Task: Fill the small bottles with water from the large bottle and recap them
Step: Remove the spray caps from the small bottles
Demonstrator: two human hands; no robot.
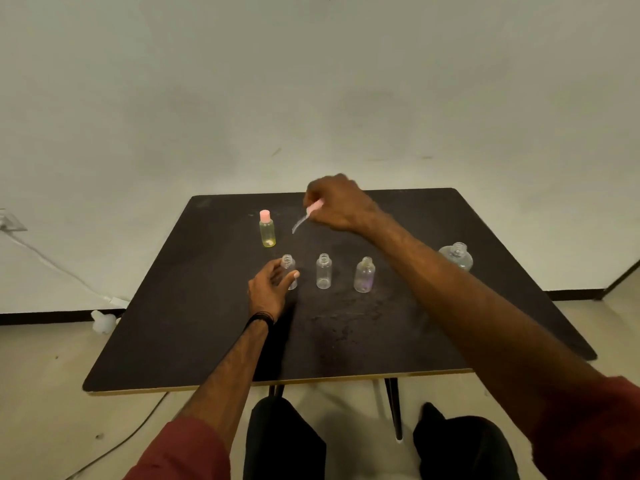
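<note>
Sitting at a dark square tabletop [194,341], a person in dark red sleeves is reaching both arms forward in the head view. The left hand [270,289] is curling its fingers and thumb around the leftmost clear small bottle [289,268], which is standing upright and uncapped near the middle of the tabletop. The right hand [337,206] is hovering above the far part of the tabletop and pinching a pink pump cap [315,206], whose thin clear dip tube [299,224] is hanging down and to the left, clear of every bottle.

2 more clear small bottles are standing in the same row to the right: the middle bottle [323,271] and the right bottle [364,275], both upright, uncapped and apart from each other. Whether any of the 3 is holding water is impossible to tell. Behind the row, to the left, a yellowish bottle [267,230] with a pink cap is standing upright, well apart from the others. The large bottle [456,256], clear and rounded, is standing uncapped near the right edge of the tabletop, partly hidden by the right forearm.

A dark band [259,318] is circling the left wrist. On the floor to the left, a white cable [52,263] is running along the wall, and a small white object [104,322] is lying beside the table.
</note>
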